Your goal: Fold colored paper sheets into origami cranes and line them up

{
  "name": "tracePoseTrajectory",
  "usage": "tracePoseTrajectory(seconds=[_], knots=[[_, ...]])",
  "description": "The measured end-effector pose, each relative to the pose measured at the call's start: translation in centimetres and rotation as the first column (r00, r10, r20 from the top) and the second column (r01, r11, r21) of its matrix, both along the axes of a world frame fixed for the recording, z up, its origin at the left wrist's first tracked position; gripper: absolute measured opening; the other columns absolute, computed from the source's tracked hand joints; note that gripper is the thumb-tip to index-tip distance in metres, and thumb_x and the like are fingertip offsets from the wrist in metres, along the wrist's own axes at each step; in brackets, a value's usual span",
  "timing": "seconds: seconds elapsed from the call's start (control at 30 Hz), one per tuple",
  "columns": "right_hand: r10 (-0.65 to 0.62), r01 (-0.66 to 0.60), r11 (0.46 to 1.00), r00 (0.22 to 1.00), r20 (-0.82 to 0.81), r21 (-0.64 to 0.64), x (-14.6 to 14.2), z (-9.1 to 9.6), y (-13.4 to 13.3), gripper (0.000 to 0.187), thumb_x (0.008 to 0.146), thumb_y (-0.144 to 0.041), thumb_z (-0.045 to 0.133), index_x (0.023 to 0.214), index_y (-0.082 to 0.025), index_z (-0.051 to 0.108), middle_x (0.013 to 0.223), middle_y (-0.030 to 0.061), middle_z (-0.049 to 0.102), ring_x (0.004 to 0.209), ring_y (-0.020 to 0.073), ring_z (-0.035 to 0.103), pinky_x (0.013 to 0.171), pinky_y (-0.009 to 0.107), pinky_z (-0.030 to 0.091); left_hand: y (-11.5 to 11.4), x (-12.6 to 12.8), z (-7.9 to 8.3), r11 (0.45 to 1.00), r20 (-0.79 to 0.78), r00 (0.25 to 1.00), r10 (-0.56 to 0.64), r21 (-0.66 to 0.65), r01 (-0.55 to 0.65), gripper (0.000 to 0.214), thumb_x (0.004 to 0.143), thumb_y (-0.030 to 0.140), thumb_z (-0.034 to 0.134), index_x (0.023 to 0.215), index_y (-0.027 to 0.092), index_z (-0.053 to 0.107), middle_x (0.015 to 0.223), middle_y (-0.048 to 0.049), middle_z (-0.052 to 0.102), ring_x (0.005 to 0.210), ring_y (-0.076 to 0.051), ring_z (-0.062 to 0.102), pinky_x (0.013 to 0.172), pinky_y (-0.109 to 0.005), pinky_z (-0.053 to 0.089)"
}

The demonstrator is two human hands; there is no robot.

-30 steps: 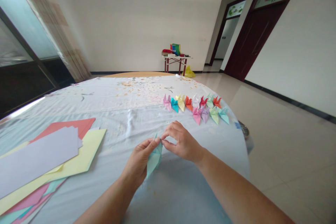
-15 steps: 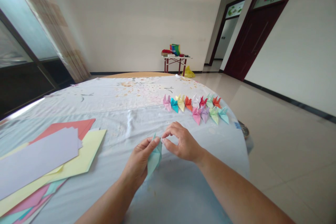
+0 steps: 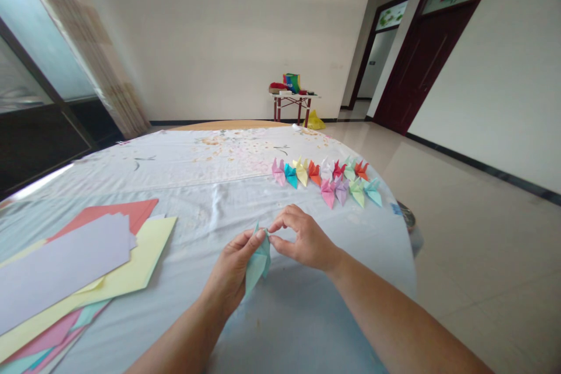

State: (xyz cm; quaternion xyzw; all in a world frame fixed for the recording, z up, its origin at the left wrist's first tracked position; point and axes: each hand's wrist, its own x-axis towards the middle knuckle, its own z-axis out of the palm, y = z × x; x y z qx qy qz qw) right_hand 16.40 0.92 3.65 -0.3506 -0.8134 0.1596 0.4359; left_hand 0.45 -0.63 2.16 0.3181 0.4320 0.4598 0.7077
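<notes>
A folded light-green paper crane (image 3: 258, 266) is held above the table, its narrow points facing up and its wider part hanging down. My left hand (image 3: 234, 263) is closed on it, thumb pressed over the near side and fingers behind. My right hand (image 3: 302, 236) reaches in from the right, with thumb and index finger bent into a pinch at the crane's upper right tip. The small bit of paper between those fingertips is mostly hidden. Farther back, two rows of finished paper cranes (image 3: 328, 193) in several colours stand on the cloth.
Loose sheets of coloured paper (image 3: 144, 257) lie at the left, a lilac stack (image 3: 79, 263) on top. A floral cloth (image 3: 197, 187) covers the round table. By the far wall are a small table (image 3: 294, 96) with items and a yellow bag (image 3: 314, 120).
My right thumb and index finger have moved slightly left, onto the crane's upper tip. My left hand keeps its hold, and the crane has turned a little.
</notes>
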Motion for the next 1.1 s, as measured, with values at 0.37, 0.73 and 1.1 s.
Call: tracePoseTrajectory(seconds=[0.37, 0.73, 1.1], knots=[[-0.029, 0.023, 0.993, 0.998, 0.049, 0.115, -0.17, 0.33, -0.19, 0.008, 0.076, -0.016, 0.055, 0.083, -0.02, 0.057, 0.077, 0.0028, 0.055, 0.079, 0.0164, 0.05, 0.08, 0.033, 0.041, 0.13, 0.09, -0.1, 1.0, 0.046, 0.999, 0.001, 0.01, -0.002, 0.024, 0.067, 0.032, 0.07, 0.078, 0.015, 0.059, 0.053, 0.0047, 0.055, 0.043, -0.005, 0.048, 0.042, -0.016, 0.035], [-0.06, 0.043, 0.988, 0.991, 0.116, 0.147, -0.24, 0.28, -0.25, 0.008, 0.077, -0.015, 0.053, 0.082, -0.021, 0.056, 0.077, 0.0029, 0.055, 0.079, 0.0174, 0.048, 0.078, 0.034, 0.038, -0.05, 0.14, 0.16, 1.0, 0.12, 0.993, 0.006, 0.008, -0.007, 0.02, 0.065, 0.028, 0.071, 0.074, 0.015, 0.059, 0.055, 0.0045, 0.057, 0.044, -0.005, 0.05, 0.045, -0.016, 0.037], [-0.11, 0.062, 0.971, 0.973, 0.202, 0.231, -0.2, 0.41, -0.1, 0.006, 0.078, -0.016, 0.052, 0.08, -0.02, 0.056, 0.079, 0.0035, 0.055, 0.079, 0.0171, 0.046, 0.077, 0.034, 0.036, -0.01, 0.16, 0.27, 1.0, 0.113, 0.994, -0.001, -0.013, 0.002, 0.019, 0.067, 0.028, 0.071, 0.074, 0.016, 0.057, 0.051, 0.0064, 0.055, 0.04, -0.004, 0.049, 0.043, -0.016, 0.038]])
